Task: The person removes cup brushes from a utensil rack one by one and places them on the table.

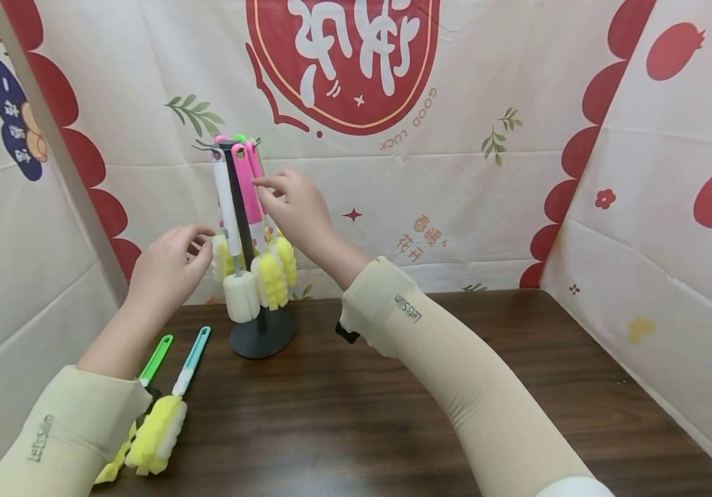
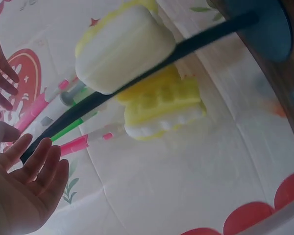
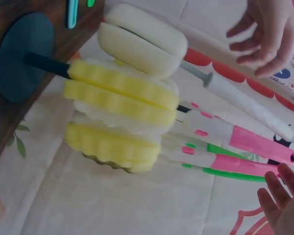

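Brown tabletop: two brushes lying, one laden stand; left grip, right grip both loosely spread, empty.

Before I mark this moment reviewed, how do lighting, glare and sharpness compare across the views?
Head: bright and fairly crisp, sleeve lettering legible, faint sheen on the dark tabletop; left wrist: dimmer and hazy, the white sponge head soft-edged; right wrist: also dim and soft, though ridges show on the lower yellow sponge head.

Yellow brush heads: matt sponge, ridged. White brush head: smoother sponge. Pink handle: smooth plastic. Stand base: matt. Tabletop: wood-grained (faint sheen). Backdrop: creased, cloth-like. Sleeves: fine-knit cloth.
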The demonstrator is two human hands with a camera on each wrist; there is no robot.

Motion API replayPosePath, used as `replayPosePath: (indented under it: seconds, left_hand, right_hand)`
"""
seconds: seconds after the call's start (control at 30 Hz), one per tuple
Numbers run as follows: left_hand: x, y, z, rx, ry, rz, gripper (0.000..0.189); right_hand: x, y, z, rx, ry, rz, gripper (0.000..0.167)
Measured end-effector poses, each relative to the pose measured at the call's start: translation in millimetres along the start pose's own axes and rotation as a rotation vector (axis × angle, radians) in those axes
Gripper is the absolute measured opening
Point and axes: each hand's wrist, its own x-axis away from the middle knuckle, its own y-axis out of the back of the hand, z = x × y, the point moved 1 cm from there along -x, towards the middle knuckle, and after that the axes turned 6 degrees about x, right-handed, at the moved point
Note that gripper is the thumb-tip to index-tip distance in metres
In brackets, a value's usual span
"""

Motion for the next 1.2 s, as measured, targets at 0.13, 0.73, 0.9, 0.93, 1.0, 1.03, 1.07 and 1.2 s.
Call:
replayPosePath:
  seconds: [0.13, 0.73, 0.9, 0.93, 1.0, 1.03, 1.07, 1.2]
  left_hand:
    - [-8.6, 1.5, 0.3, -0.061, -0.045, -0.049, 0.029]
    - [-46.1, 4.2, -5.0, -0.034, -0.100, -0.295, 0.038]
    - [-60.8, 6.8, -5.9, 0.007, -0.086, -0.312, 0.040]
    - [-63.5, 7.8, -6.2, 0.016, -0.079, -0.316, 0.041]
    - [-68.6, 10.3, -6.7, 0.035, -0.061, -0.322, 0.043]
    - [-71.0, 10.9, -6.8, 0.042, -0.057, -0.327, 0.044]
    - [-73.3, 11.4, -6.7, 0.048, -0.054, -0.333, 0.044]
    - [-82.1, 14.1, -3.8, 0.051, -0.048, -0.345, 0.046]
  right_hand:
    - [8.2, -5, -6, -0.016, 0.008, 0.003, 0.031]
    - [41.6, -20, -30, -0.146, 0.062, -0.010, 0.025]
    - [50.1, -24, -33, -0.208, 0.048, -0.005, 0.021]
    - [52.1, -25, -33, -0.220, 0.043, 0.005, 0.021]
    - [55.9, -27, -34, -0.234, 0.037, 0.026, 0.020]
    - [58.0, -29, -35, -0.239, 0.035, 0.036, 0.020]
    - [59.8, -30, -35, -0.244, 0.033, 0.046, 0.020]
    - [64.7, -34, -38, -0.240, 0.042, 0.065, 0.019]
